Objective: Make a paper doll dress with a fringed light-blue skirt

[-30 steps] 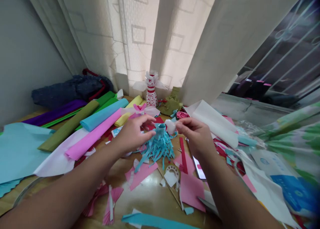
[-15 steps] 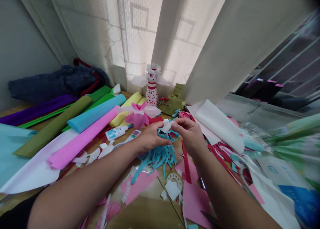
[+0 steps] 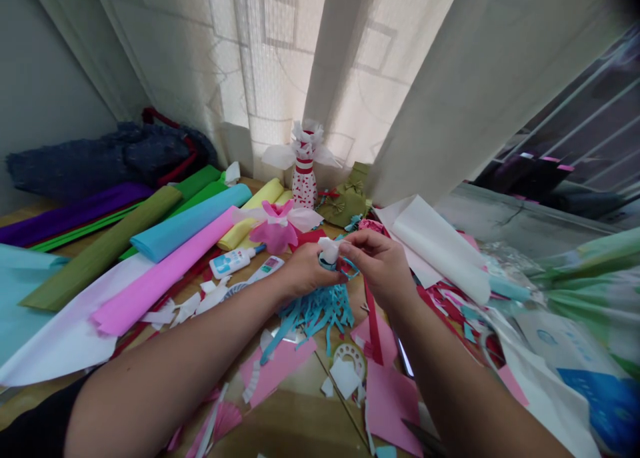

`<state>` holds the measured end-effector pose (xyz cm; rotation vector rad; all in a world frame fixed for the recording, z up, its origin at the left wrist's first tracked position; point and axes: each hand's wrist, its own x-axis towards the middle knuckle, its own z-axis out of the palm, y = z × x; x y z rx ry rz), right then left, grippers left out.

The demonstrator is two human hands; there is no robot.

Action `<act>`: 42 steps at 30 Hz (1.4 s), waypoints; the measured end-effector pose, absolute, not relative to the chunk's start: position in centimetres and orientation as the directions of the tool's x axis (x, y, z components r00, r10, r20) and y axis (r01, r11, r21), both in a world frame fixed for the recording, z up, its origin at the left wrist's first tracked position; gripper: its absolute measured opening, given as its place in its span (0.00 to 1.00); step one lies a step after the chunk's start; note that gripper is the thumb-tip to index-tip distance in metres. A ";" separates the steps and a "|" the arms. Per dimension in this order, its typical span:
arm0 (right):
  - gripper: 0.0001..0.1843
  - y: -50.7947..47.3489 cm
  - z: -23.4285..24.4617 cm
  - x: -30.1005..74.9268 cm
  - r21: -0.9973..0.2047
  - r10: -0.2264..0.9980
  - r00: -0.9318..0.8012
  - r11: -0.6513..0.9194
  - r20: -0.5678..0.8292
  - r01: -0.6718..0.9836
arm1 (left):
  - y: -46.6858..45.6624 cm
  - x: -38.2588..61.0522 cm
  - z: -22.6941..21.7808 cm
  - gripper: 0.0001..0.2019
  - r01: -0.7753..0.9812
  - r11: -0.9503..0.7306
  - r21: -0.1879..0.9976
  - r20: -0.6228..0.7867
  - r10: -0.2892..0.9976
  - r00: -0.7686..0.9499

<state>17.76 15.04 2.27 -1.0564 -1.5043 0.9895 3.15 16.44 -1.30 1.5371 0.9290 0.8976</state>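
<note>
My left hand (image 3: 303, 270) is closed round the top of a blue fringed paper craft (image 3: 320, 308), whose cut strips hang down below the fingers. A small white paper piece (image 3: 329, 249) sticks up from the craft's top. My right hand (image 3: 376, 261) is closed in a pinch at the white piece's right edge, its fingertips partly hiding what they grip. Just under those fingertips shows a blue loop (image 3: 351, 269) on the craft's side. Behind my hands stands a pink paper dress shape (image 3: 276, 228) with white wings.
Crepe paper rolls, among them a pink one (image 3: 165, 275), lie at left beside a glue bottle (image 3: 231, 262). A red-and-white paper figure (image 3: 304, 175) stands by the curtain. Pink paper sheets (image 3: 393, 405), a thin stick (image 3: 343, 401), scissors (image 3: 423, 438) and a white roll (image 3: 440, 248) lie around.
The white piece now sits lower and more upright in the top of the blue craft. My left fingers have closed further round it, and the right hand stays close by, still pinching.
</note>
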 end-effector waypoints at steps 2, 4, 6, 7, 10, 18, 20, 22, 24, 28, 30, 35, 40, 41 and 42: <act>0.05 14.9 2.3 17.6 -0.945 0.954 -0.100 0.294 0.281 0.145 | 16.5 3.2 -1.4 0.09 0.088 -0.129 0.988 0.081 0.903 0.422; 0.05 14.8 2.1 17.4 -0.945 0.955 -0.088 0.293 0.283 0.146 | 16.5 3.3 -1.6 0.09 0.079 -0.135 0.988 0.089 0.902 0.423; 0.05 14.8 1.8 17.3 -0.950 0.959 -0.080 0.281 0.272 0.137 | 16.5 3.3 -1.6 0.09 0.082 -0.126 0.989 0.082 0.909 0.410; 0.06 14.9 1.7 17.3 -0.952 0.961 -0.079 0.275 0.266 0.132 | 16.5 3.4 -1.6 0.09 0.085 -0.118 0.989 0.074 0.912 0.404; 0.07 14.8 1.1 17.3 -0.960 0.965 -0.076 0.259 0.252 0.109 | 16.3 3.4 -1.3 0.10 0.090 -0.095 0.991 0.051 0.915 0.401; 0.07 14.7 1.2 18.4 -0.950 0.962 -0.101 0.268 0.254 0.158 | 16.3 3.1 -1.2 0.13 0.066 -0.079 0.995 0.045 0.908 0.416; 0.06 14.8 1.6 18.6 -0.939 0.956 -0.126 0.285 0.265 0.192 | 16.3 3.1 -1.2 0.12 0.068 -0.082 0.994 0.047 0.909 0.415; 0.05 14.9 2.0 18.7 -0.925 0.949 -0.146 0.307 0.280 0.222 | 16.2 3.1 -1.2 0.11 0.072 -0.087 0.994 0.050 0.911 0.410; 0.04 15.0 2.1 18.6 -0.914 0.944 -0.157 0.322 0.291 0.246 | 16.2 3.1 -1.3 0.10 0.073 -0.091 0.993 0.053 0.911 0.410; 0.03 15.0 1.9 18.2 -0.905 0.944 -0.157 0.324 0.290 0.276 | 16.3 3.3 -1.6 0.08 0.056 -0.099 0.994 0.066 0.904 0.423; 0.04 14.9 1.7 18.0 -0.906 0.946 -0.150 0.320 0.288 0.277 | 16.4 3.3 -1.9 0.08 0.047 -0.101 0.994 0.072 0.901 0.428; 0.06 14.7 1.4 17.7 -0.909 0.949 -0.122 0.314 0.291 0.274 | 16.4 3.5 -2.0 0.10 0.014 -0.091 0.996 0.076 0.898 0.433; 0.07 14.7 1.2 17.8 -0.908 0.950 -0.123 0.311 0.288 0.280 | 16.3 3.6 -1.7 0.12 -0.005 -0.055 0.998 0.052 0.907 0.417; 0.07 14.8 1.2 17.8 -0.908 0.950 -0.122 0.311 0.288 0.282 | 16.3 3.5 -1.7 0.12 -0.001 -0.045 0.999 0.041 0.907 0.420; 0.07 14.8 1.2 17.9 -0.907 0.950 -0.120 0.311 0.288 0.284 | 16.3 3.5 -1.7 0.13 0.003 -0.036 0.999 0.032 0.904 0.426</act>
